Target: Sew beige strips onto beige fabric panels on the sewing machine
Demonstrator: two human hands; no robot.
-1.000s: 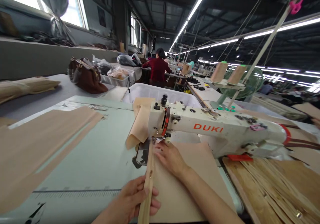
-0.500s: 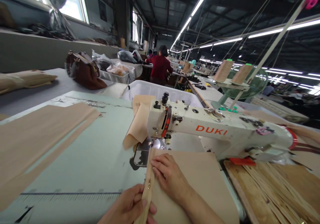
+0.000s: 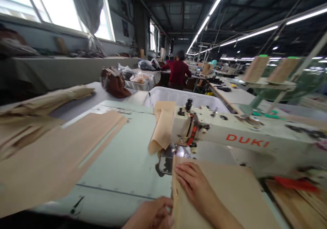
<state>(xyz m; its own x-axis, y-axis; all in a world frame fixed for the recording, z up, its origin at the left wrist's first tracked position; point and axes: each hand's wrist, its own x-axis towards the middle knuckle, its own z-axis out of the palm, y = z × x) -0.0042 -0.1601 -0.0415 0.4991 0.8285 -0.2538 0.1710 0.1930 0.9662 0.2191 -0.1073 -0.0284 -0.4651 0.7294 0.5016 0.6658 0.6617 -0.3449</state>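
A beige panel [image 3: 230, 184] lies under the head of the sewing machine [image 3: 204, 123], with a zipper [image 3: 176, 193] along its left edge. The far end of that edge reaches the lit needle area. My right hand [image 3: 195, 184] lies flat on the panel, palm down, fingertips pressing beside the zipper just in front of the presser foot. Closer to me, my left hand [image 3: 158, 215] pinches the near part of the zipper edge from the left; its fingers are blurred and partly hidden. A curled beige piece [image 3: 163, 130] sits left of the machine head.
Large beige pieces [image 3: 63, 150] cover the table's left side. Behind the machine stands a white bin [image 3: 189, 96]. A brown bag [image 3: 116, 82] sits at the back left, and thread cones [image 3: 256, 69] stand at right. A person in dark red [image 3: 178, 72] works farther away.
My view has turned left, so the machine and both hands appear farther right. Both hands keep about the same places at the panel's edge.
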